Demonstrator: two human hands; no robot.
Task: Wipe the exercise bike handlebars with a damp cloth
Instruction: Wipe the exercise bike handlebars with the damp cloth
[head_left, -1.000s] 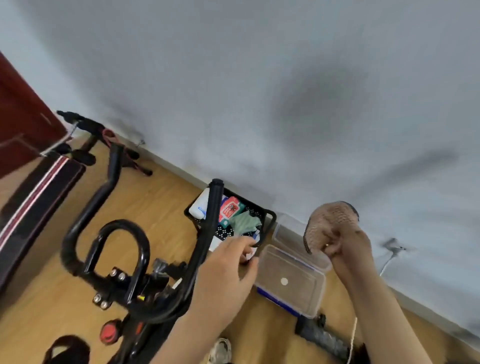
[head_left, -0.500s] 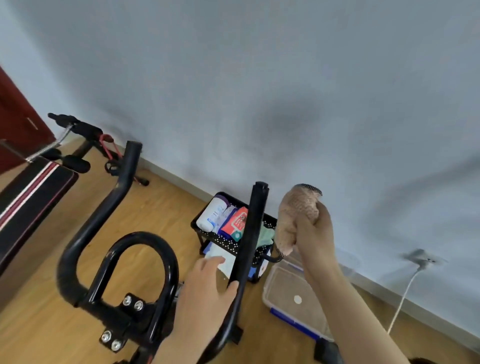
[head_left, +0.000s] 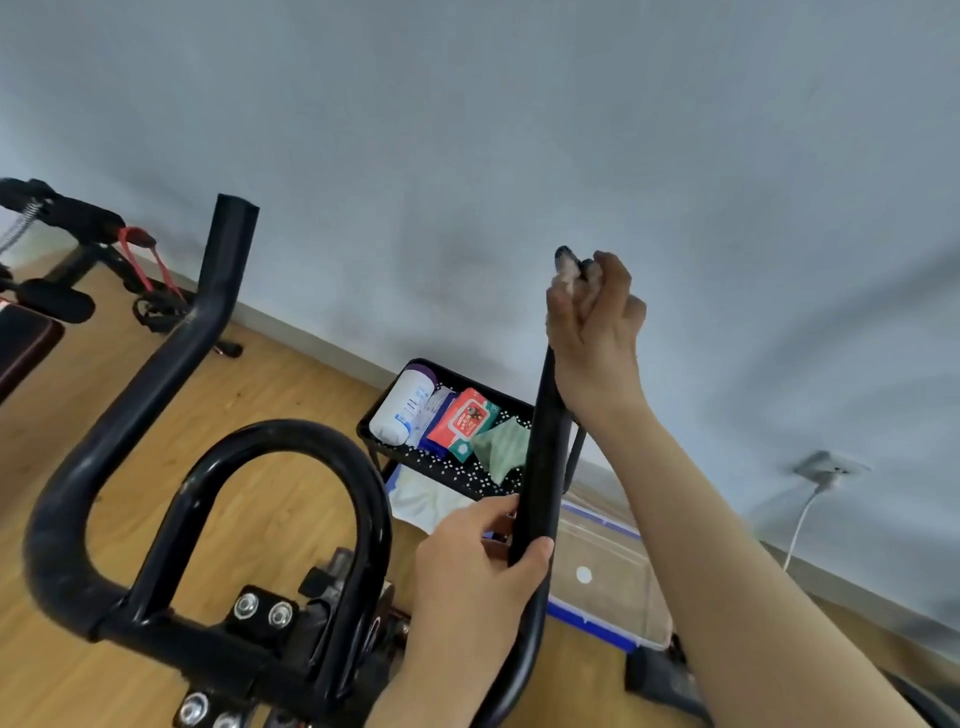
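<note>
**One head-worn view, tilted over the bike**

A single wide-angle camera on the person's head looks forward and down, close above the handlebars (head_left: 208, 467), which fill the lower left. The frame is rolled, so the wall (head_left: 519, 130) slants across the top and the floor (head_left: 291, 395) runs diagonally below.

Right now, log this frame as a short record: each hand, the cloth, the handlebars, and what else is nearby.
left hand: closed around the lower part of the right handlebar
right hand: closed around the top end of the same bar
cloth: mostly hidden inside the right hand's grip, only a bit shows at the tip
handlebars: black; left bar untouched
basket: on the floor by the wall, holding a white bottle and a red wipes pack
plastic box: clear, beside the basket
</note>
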